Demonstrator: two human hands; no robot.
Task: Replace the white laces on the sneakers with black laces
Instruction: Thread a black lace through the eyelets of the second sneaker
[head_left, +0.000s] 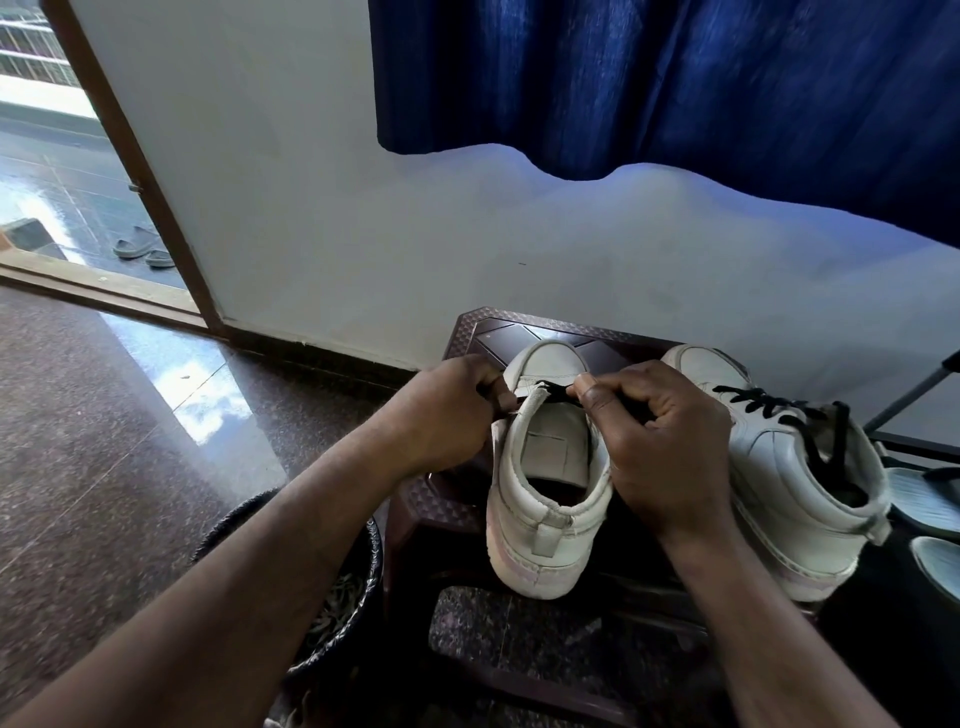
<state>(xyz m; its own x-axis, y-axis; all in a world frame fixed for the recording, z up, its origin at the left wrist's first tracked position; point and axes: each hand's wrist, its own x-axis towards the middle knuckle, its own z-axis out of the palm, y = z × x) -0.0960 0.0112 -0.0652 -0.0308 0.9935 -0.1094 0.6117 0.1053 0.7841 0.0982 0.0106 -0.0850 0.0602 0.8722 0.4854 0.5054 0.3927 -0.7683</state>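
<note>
Two white sneakers stand on a dark brown plastic stool, toes toward the wall. The left sneaker has only a short stretch of black lace across its lowest eyelets. My left hand pinches the sneaker's left eyelet flap. My right hand pinches the black lace at the right flap. The right sneaker is laced up with a black lace, and its loose ends hang into the opening.
A dark round basket sits on the floor left of the stool, under my left forearm. Pale sandals lie at the right. A blue curtain hangs above, and an open doorway with slippers outside is at the far left.
</note>
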